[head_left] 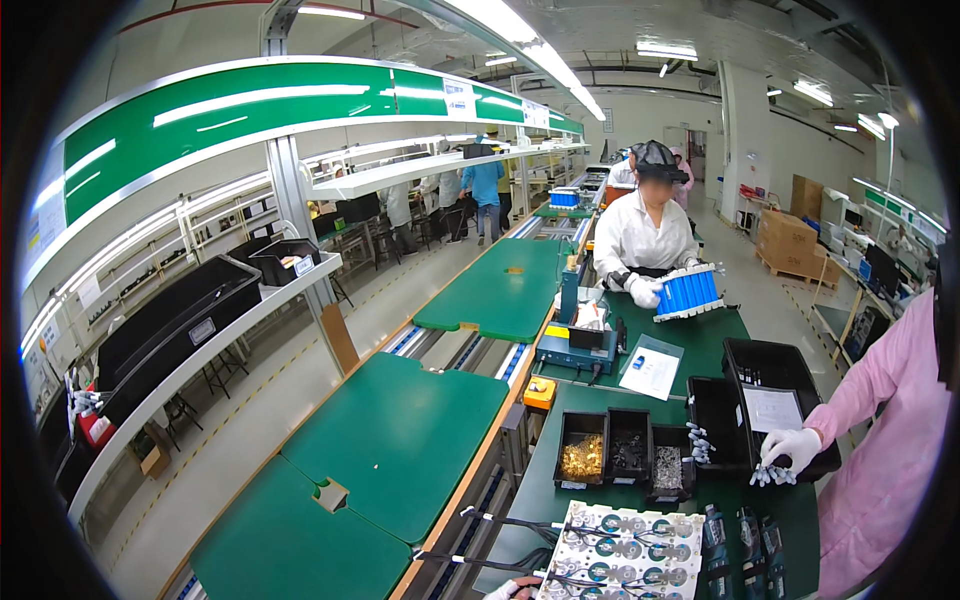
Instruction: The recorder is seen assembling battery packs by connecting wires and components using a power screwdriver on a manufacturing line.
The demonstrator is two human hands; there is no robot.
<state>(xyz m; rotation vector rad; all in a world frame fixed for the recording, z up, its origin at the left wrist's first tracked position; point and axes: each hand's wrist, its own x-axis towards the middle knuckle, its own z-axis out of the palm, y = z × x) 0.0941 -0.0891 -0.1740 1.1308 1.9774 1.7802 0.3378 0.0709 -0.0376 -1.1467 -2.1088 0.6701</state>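
Note:
At the lower edge, only part of my left hand [514, 589] shows, in a white glove with bare fingertips. Its fingers look curled, close by the near left corner of a white battery pack [628, 548]; what they grip is hidden. Round metal contacts and black wires cover the top of this pack. Black cables [510, 521] with white-wrapped ends run out from its left side over the bench edge. Just right of the pack lie several dark, teal-ended parts [748, 548], whose kind I cannot make out. My right hand is out of view.
Black bins [603, 449] hold brass and silver small parts. At right, a pink-sleeved co-worker's gloved hand [790, 452] holds grey-tipped pieces beside larger black bins [765, 365]. Across the bench another person holds a blue battery pack [688, 293]. Green boards [400, 415] lie along the conveyor at left.

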